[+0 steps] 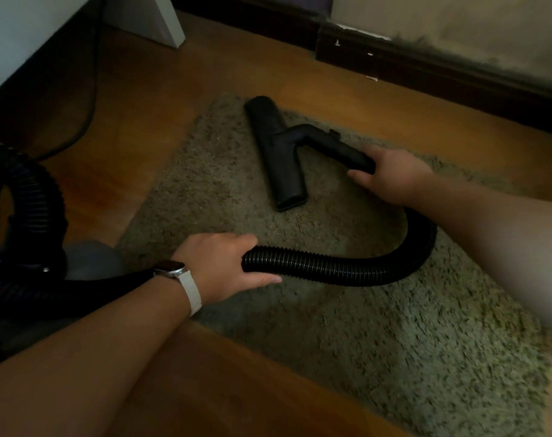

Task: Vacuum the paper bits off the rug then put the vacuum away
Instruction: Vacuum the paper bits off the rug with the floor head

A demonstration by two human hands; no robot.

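1. You are looking down at a shaggy grey-green rug (331,335) that lies on a wooden floor (148,99) in dim light.
2. A dark baseboard (426,67) runs along the far wall at the upper right. A white piece of furniture (22,42) stands at the upper left, with a dark cable (93,89) trailing over the floor beside it.
3. The vacuum's black nozzle (274,152) lies flat on the far part of the rug.
4. The ribbed black hose (347,272) curves over the rug from the nozzle's tube round to your left. It then coils at the left edge beside the grey vacuum body (92,260), which sits on the floor just off the rug's corner.
5. Your right hand (391,178) grips the end of the nozzle's tube, fingers closed round it and thumb along the near side.
6. Your left hand (224,266), with a pale-strapped watch (170,268) on the wrist, is curled round the hose, fingers over the top and thumb beneath.
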